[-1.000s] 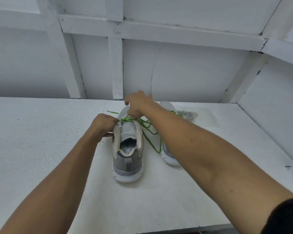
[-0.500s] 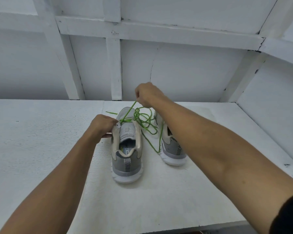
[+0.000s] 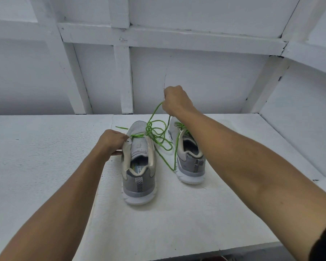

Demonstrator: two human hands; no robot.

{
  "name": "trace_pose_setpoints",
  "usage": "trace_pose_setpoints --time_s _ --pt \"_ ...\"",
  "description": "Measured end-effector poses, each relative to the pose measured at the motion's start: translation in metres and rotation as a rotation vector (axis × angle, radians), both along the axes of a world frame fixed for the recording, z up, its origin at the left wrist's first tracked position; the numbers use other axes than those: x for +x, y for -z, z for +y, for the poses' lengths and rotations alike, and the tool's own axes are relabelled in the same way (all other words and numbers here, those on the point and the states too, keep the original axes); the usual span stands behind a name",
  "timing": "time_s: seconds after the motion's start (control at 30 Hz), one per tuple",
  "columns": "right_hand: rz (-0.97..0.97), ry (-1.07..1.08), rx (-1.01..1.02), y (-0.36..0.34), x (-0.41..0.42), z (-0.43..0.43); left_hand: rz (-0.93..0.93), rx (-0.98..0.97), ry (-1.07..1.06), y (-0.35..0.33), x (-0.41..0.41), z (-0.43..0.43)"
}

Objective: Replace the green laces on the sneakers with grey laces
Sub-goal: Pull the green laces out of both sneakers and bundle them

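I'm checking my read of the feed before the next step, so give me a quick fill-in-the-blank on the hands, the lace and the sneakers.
1. The right hand holds up a lace whose colour is ____.
2. The left hand grips the sneaker on the ____ of the pair.
3. That one and the other sneaker both turn their ____ toward the camera.

Missing words: green; left; heels

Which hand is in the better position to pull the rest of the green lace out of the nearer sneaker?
Probably the right hand: it pinches the green lace raised above the nearer sneaker, with free space to pull up. The left hand grips the shoe's side, steadying it.
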State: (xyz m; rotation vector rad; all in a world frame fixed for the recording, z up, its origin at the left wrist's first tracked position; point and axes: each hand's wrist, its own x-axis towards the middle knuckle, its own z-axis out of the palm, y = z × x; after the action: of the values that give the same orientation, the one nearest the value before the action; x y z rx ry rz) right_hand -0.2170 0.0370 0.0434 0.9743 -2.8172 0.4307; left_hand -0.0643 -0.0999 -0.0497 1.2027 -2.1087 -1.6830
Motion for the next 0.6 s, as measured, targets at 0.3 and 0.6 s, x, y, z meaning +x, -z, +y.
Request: trace_pose_setpoints --time_s 0.3,0.6 --pt "-0.081 -0.187 0.541 0.019 0.051 -0.007 -0.022 -0.016 -0.002 -0.003 -0.001 0.002" --pt "-0.352 -0.117 0.196 0.039 0.065 -0.009 -0.028 -0.031 0.007 -0.004 -0.002 0.003"
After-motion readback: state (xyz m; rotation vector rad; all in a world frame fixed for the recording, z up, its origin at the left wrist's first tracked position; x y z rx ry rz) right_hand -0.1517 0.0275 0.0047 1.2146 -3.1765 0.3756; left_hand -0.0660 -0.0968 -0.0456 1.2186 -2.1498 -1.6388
